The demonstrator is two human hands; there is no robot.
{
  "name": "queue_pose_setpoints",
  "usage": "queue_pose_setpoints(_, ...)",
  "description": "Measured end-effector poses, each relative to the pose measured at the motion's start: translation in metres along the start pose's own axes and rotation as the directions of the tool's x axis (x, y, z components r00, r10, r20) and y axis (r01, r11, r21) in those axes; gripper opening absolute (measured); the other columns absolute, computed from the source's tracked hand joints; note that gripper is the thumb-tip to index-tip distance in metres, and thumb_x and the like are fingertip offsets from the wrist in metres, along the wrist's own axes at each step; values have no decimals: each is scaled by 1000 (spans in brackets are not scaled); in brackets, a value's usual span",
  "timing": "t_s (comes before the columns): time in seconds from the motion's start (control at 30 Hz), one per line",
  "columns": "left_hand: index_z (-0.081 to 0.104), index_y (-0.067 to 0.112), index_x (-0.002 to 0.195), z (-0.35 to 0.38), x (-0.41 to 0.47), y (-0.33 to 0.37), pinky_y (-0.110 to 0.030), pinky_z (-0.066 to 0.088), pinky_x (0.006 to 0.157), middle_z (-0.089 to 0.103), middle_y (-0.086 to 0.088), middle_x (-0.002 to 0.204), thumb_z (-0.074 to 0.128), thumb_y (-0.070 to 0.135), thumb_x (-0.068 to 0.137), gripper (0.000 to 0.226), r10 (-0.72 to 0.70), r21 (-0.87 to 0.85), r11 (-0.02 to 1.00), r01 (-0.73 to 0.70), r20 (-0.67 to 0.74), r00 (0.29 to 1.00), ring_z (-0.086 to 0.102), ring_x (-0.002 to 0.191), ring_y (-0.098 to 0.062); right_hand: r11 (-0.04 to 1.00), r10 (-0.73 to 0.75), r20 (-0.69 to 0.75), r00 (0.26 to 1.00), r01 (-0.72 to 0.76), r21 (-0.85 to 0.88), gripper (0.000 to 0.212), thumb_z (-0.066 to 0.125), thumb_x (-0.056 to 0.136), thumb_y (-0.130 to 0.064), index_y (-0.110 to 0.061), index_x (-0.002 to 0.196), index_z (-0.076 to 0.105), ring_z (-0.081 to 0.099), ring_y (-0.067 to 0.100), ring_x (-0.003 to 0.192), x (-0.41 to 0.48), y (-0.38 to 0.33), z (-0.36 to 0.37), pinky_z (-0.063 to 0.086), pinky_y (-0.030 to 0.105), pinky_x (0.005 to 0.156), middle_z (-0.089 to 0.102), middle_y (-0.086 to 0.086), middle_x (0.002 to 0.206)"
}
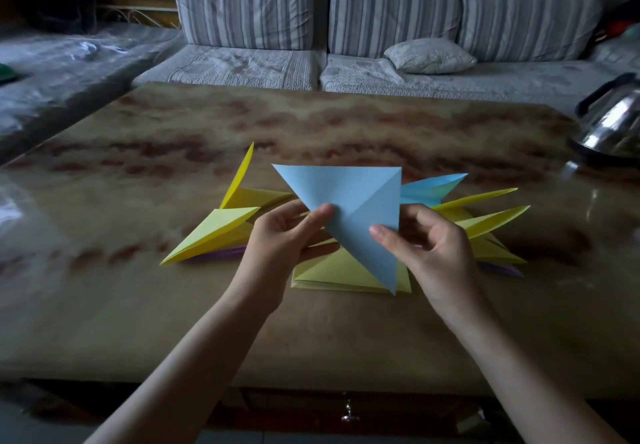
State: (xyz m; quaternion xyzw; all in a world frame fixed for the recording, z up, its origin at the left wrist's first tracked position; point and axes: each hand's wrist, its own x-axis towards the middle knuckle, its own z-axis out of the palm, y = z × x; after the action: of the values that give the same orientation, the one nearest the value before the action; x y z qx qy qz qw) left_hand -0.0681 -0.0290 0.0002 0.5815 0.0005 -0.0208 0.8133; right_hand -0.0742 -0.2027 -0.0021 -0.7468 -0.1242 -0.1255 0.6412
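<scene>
1. Kettle [613, 121]: steel, black handle, the only vessel in view. It stands on the worktop [173, 322], far right of and beyond the yellow sheet stack [332, 275]. Its contents cannot be seen.
2. Yellow sheet stack: flat square sheets on the worktop, partly covered by item 3.
3. Blue paper [349, 198]: folded to a triangle with one diagonal crease. It is held raised above the stack, its long edge away from the person and its lowest tip over the stack's near right corner.
4. Left hand [277, 239]: grips the blue paper at its left sloping edge, thumb on the front face and fingers curled behind.
5. Right hand [433, 249]: pinches the blue paper at its right edge, thumb on the front face and fingers behind.
6. Folded yellow pieces [214, 232]: pointed shapes left of the stack, with more to its right.
7. Folded blue piece [429, 189]: beyond the stack, to its right.
8. Purple sheets [221, 255]: under the folded yellow pieces left of the stack.
9. Sofa [242, 63]: beyond the worktop, striped cushions, one pillow [429, 56] on the seat.
</scene>
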Motion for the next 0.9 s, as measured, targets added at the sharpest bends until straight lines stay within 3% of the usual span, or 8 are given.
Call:
queue_pose_setpoints(0.1,67,6,101,0,-1,-1,-32,59,76,74,-9,93,61,12,85,19,16,24,1000,-16,-5,1000,71,82,-19,997,77,-89,993,-76,19,35,83,65,-37,-32,95,66,65,18,101,4,3,0,51,33,87,69,-1,107)
queue_pose_setpoints(0.13,68,6,101,0,-1,-1,-32,59,76,74,-9,93,61,11,85,18,20,35,999,-20,-4,1000,71,82,-18,989,127,-94,987,-119,90,43,85,62,-38,-31,98,64,65,18,104,5,3,0,52,32,88,67,2,111)
queue_pose_setpoints(0.2,68,7,99,0,-1,-2,-30,59,74,74,-9,91,62,10,84,16,23,59,998,-23,1,1000,71,80,-17,947,212,-89,973,-182,264,51,80,58,-29,-25,105,60,68,8,91,8,1,-1,53,21,78,70,1,101)
queue_pose_setpoints(0.27,68,7,99,1,-2,-2,-29,59,72,74,-9,91,63,10,84,16,19,73,997,-20,14,1000,71,79,-17,924,246,-108,963,-199,325,44,76,61,-21,-18,103,62,68,5,73,9,-4,-3,52,15,66,71,-2,79)
queue_pose_setpoints(0.4,68,5,102,2,-2,-2,-29,58,73,74,-11,95,66,17,78,28,22,81,996,-25,33,999,71,84,-20,965,201,-155,967,-169,201,8,74,74,-9,-10,80,69,66,7,62,8,-5,-3,55,24,62,73,-3,67)
queue_pose_setpoints(0.6,66,6,107,12,-9,-7,-29,57,74,75,-8,95,75,17,62,46,45,83,995,-48,33,998,71,89,-20,958,222,-147,964,-187,215,6,74,75,-8,-9,80,70,68,12,64,6,-4,-1,55,29,64,74,2,72)
queue_pose_setpoints(0.8,67,5,99,15,-10,-10,-25,57,69,75,-5,90,73,5,69,31,68,73,995,-68,3,998,71,82,-15,955,233,-128,964,-201,219,12,74,73,-14,-7,83,71,68,12,69,6,-7,-1,55,40,75,74,1,74)
queue_pose_setpoints(0.9,68,7,92,14,-11,-10,-22,56,65,75,-2,83,71,0,72,22,81,93,992,-81,11,997,71,77,-11,954,214,-134,968,-178,242,14,73,73,-16,-8,85,71,67,9,67,8,-10,-5,57,33,67,73,-2,72)
